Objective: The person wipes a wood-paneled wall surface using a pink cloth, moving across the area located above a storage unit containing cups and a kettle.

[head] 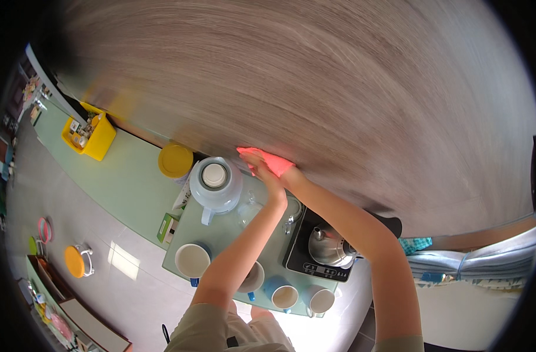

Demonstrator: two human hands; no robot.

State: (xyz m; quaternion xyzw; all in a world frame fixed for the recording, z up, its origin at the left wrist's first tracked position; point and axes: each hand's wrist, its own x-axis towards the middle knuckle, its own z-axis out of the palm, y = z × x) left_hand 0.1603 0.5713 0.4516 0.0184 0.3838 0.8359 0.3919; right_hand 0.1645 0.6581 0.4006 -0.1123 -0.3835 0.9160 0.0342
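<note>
A bright pink cloth (pixel 277 163) is spread close to the wood-grain wall panel (pixel 268 88), behind the glass-topped counter. My left hand (pixel 264 172) grips its left part, fingers lying over it. My right hand (pixel 291 177) is at its right end, with the fingers mostly hidden by the cloth. Whether the cloth presses on the panel is hard to tell. Just left of the hands stands a pale blue thermos jug (pixel 216 187) with a white stopper. Below them is a clear glass vessel (pixel 249 213), partly covered by my left forearm.
A steel kettle (pixel 327 246) sits on a black induction cooker (pixel 304 257), under my right forearm. Several mugs (pixel 193 260) line the front edge. Leftward are a yellow-lidded can (pixel 175 159), a green box (pixel 166 228) and a filled yellow basket (pixel 101 138). A stool (pixel 74 261) stands on the floor.
</note>
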